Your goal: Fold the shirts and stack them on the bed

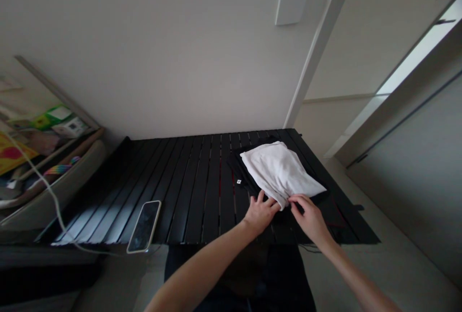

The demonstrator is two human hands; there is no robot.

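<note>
Both hands meet at the near corner of a folded white cloth [282, 169]: the left hand [260, 212] closes its fingertips on the corner, and the right hand [310, 217] pinches the hem just beside it. The cloth lies on a folded black garment [238, 167] at the right end of a black slatted table [187, 172]. It looks light, soft and limp, likely to sag and unfold if lifted by one point, so two spread grips along an edge seem safest. A phone [144, 225] lies well apart to the left, near the table's front edge.
</note>
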